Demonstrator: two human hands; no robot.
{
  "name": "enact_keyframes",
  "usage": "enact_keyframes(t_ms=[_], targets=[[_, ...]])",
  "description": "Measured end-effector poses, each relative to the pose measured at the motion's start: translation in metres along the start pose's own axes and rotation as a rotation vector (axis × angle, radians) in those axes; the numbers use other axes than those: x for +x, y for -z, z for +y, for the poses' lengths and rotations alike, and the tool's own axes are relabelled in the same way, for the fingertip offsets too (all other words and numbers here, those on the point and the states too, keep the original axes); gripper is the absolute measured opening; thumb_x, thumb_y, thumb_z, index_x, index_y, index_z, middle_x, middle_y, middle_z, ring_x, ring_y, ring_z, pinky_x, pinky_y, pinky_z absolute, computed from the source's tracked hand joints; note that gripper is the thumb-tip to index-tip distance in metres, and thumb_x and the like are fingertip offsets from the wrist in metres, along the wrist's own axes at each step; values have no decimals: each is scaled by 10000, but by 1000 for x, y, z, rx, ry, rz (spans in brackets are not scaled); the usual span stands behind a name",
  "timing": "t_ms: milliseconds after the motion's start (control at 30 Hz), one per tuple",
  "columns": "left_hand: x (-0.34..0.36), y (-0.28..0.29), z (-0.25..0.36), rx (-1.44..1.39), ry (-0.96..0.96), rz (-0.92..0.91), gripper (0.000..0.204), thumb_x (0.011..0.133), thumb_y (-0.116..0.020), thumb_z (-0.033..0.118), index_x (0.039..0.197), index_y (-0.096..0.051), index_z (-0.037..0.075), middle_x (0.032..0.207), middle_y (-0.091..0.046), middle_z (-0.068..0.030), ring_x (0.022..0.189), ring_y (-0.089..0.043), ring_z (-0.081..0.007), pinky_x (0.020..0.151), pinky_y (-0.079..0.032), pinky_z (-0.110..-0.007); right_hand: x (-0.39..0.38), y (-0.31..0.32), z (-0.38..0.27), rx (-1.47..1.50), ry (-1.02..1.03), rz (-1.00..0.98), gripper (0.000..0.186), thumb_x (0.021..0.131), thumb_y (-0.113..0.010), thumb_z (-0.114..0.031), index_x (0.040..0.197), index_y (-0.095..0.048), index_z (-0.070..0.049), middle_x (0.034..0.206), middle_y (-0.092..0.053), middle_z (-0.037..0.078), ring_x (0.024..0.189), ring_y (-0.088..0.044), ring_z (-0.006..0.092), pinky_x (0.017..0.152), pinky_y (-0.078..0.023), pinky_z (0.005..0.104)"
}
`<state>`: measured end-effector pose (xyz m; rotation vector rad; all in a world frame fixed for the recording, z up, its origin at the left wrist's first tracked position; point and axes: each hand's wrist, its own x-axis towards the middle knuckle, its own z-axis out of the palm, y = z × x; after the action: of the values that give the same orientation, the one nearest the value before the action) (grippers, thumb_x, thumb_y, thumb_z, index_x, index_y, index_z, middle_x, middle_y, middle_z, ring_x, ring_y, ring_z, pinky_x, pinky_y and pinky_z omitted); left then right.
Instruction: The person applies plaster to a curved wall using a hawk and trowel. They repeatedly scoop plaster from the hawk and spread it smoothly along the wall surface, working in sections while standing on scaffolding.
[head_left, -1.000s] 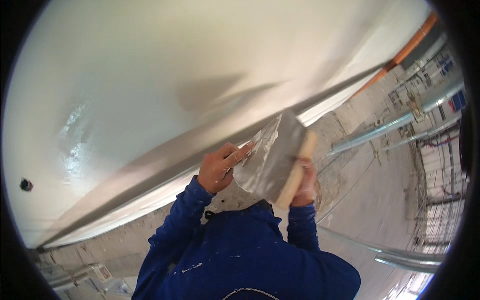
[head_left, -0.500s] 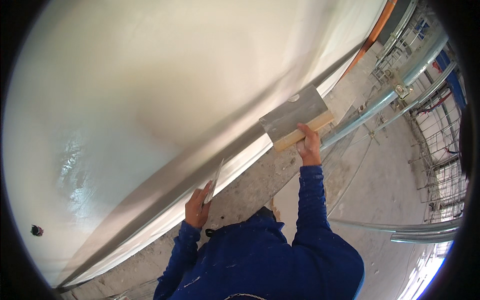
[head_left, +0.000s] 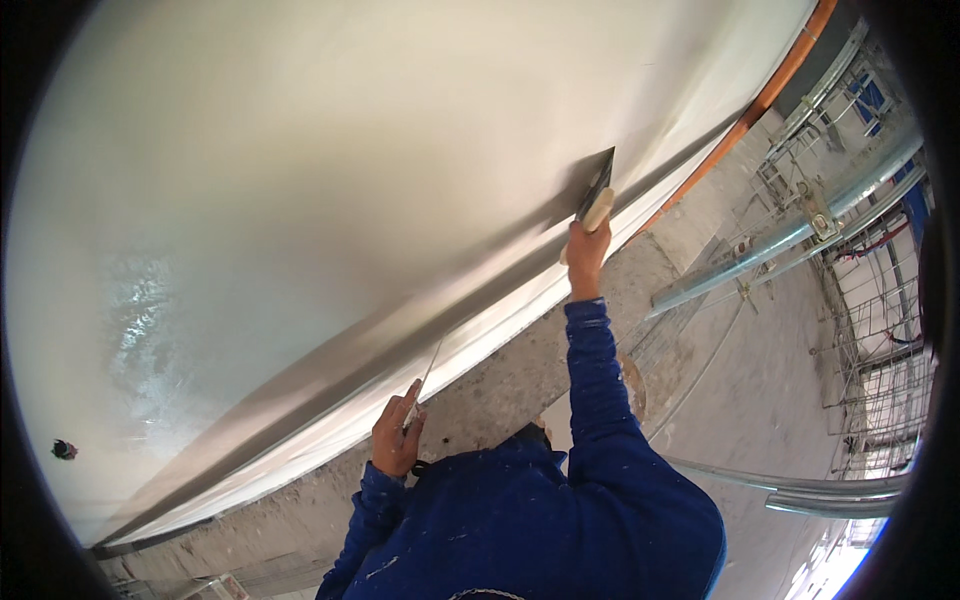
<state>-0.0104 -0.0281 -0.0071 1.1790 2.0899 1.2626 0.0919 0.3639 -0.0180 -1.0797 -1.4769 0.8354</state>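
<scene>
A wide trowel (head_left: pixel 597 189) with a grey blade and a pale wooden handle is gripped in my right hand (head_left: pixel 588 258). Its blade is now tilted nearly edge-on, its far edge at or close to the smooth whitish wall (head_left: pixel 330 170); contact is hard to make out. Lower and to the left, my left hand (head_left: pixel 396 440) is closed round a thin-bladed tool (head_left: pixel 433 365), seen on edge, whose exact kind I cannot tell. That blade points up toward the wall's bottom strip. A dark band (head_left: pixel 400 350) runs slantwise along the lower wall.
A small dark hole (head_left: pixel 64 450) marks the wall at far left. An orange pipe (head_left: pixel 775 90) follows the wall's right edge. Metal scaffold tubes (head_left: pixel 740 260) with a clamp cross on the right. Rough concrete floor (head_left: pixel 500 395) lies below the wall.
My right hand has moved up and left to the wall, turning the trowel from flat-faced to nearly edge-on. My left hand has shifted slightly downward, still holding its thin tool.
</scene>
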Motion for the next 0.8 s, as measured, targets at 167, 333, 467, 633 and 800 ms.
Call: enact_keyframes(t_ms=[167,333,467,633,800], targets=[[1,0,-10,-47,2,42,362,814,-558,46,1173,-514,28,766,-520,-109,685,-520,-213,637,-417,-291,-70,-41,-50,-86,261,17,736,640,-503,142,1331,-334,-44,1278,-399,186,1200,-367,340,997,-317,410],[6,1,-7,-207,143,-22,128,837,-545,118,847,-559,-10,587,-504,-71,551,-490,-162,554,-396,-280,-131,-23,-65,69,40,-263,660,653,-525,101,1284,-375,-22,1163,-495,156,1080,-477,300,917,-390,373],[2,13,-13,-445,210,-213,249,855,-537,239,838,-554,-9,654,-542,-61,491,-492,-133,486,-403,-264,-150,33,-54,655,-440,-278,305,685,-553,88,965,-550,-33,879,-593,46,807,-573,195,737,-447,289],[7,19,16,-778,273,-389,269,855,-509,229,796,-551,-30,554,-528,-67,466,-499,-135,475,-397,-251,-157,83,-52,916,-469,-382,411,618,-540,161,986,-547,-22,925,-589,82,884,-576,236,756,-459,330],[19,17,39,-921,275,-548,284,861,-505,249,780,-535,-21,631,-535,-68,462,-496,-129,479,-402,-240,-169,98,-88,765,-271,-678,468,605,-564,173,1033,-560,-19,957,-596,91,871,-593,250,727,-485,338]])
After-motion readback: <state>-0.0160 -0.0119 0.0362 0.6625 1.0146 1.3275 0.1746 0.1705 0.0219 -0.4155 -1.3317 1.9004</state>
